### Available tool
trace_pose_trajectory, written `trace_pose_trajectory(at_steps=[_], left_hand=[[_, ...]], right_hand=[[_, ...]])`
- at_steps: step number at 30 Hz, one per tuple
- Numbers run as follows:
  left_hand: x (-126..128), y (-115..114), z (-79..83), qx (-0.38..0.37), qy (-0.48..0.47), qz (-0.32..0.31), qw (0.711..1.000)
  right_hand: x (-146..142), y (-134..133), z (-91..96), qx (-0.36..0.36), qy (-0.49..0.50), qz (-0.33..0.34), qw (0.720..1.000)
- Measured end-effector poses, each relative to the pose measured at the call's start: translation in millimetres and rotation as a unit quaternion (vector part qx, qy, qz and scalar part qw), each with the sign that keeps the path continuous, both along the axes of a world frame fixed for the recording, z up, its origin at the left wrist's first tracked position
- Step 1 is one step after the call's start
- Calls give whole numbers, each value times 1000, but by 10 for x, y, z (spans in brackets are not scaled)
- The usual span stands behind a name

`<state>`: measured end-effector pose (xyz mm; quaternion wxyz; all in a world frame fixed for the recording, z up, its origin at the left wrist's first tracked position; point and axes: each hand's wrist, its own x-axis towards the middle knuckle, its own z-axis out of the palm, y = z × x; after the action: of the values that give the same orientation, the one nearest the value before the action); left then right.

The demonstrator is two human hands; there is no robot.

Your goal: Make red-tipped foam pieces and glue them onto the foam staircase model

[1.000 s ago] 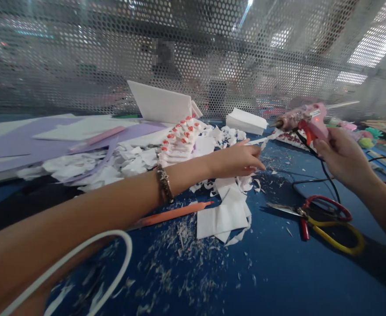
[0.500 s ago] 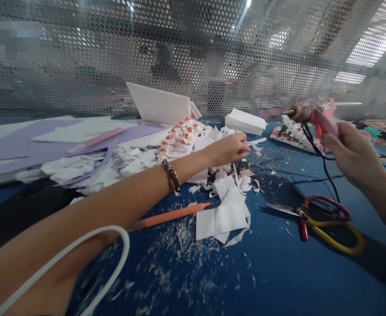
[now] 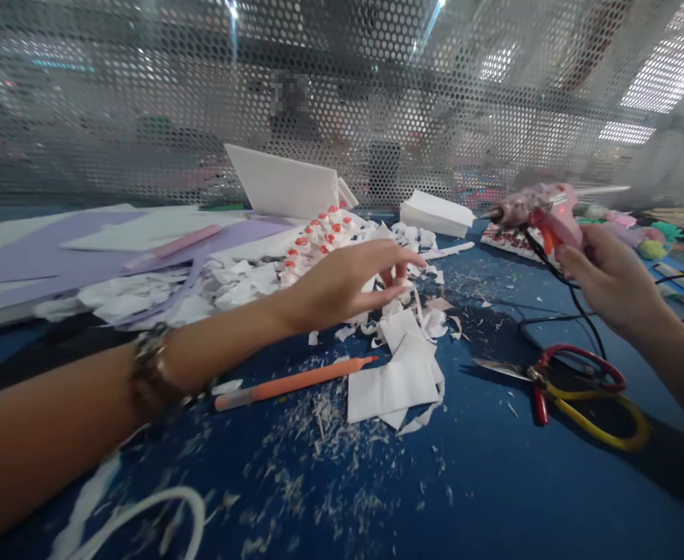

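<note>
My right hand (image 3: 619, 276) is wrapped round a pink glue gun (image 3: 563, 218), raised above the table with its nozzle pointing left. A glue stick juts from its rear, and a dark cord (image 3: 587, 307) hangs beneath. My left hand (image 3: 359, 280) hovers over paper scraps, thumb and fingers apart, with nothing visible in it. Just behind it is a white crumpled-paper piece with red tips (image 3: 324, 233). An orange marker (image 3: 301, 383) and square white paper pieces (image 3: 394, 385) lie nearer me. Scissors (image 3: 535, 376) with red and yellow handles rest below my right hand.
A white board (image 3: 284, 183) leans at the back near a white paper stack (image 3: 437, 211). Purple sheets (image 3: 21, 253) and a pink marker (image 3: 182, 245) lie left. Colourful pom-poms (image 3: 650, 245) sit far right. A white cable (image 3: 193, 498) loops in front; a perforated metal screen (image 3: 172, 101) stands behind.
My left hand has drawn back left and towards me, its fingers loosening from a closed pose. The glue gun in my right hand has shifted slightly left and down.
</note>
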<state>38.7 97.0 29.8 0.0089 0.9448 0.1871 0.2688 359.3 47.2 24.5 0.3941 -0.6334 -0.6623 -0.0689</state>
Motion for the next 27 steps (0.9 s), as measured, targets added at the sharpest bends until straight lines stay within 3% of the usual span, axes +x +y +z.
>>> trace_pose_trajectory(at_steps=[6,10,13,17,21,27], left_hand=[[-391,-439,-337,-69,-54,80,993],[-465,-562,-411,-81,-88,112,986],[-447,-619,-413,-113,-85,94,985],[-419,-657,-455,-163,-91,64,980],[-414,-653,-528,-158,-103,48,981],[-429,-636,-562,-123,-90,46,987]], right_hand=[[-451,-223,-86,-40,-80,24,996],[-635,-342,-155,-73,-79,78,991],[-683,-386,-193,-67,-116,97,986],[-710,-391,-245,-20,-197,64,978],[-732,-381,-289,9,-254,91,963],[-751,-382,-312,13,-257,102,961]])
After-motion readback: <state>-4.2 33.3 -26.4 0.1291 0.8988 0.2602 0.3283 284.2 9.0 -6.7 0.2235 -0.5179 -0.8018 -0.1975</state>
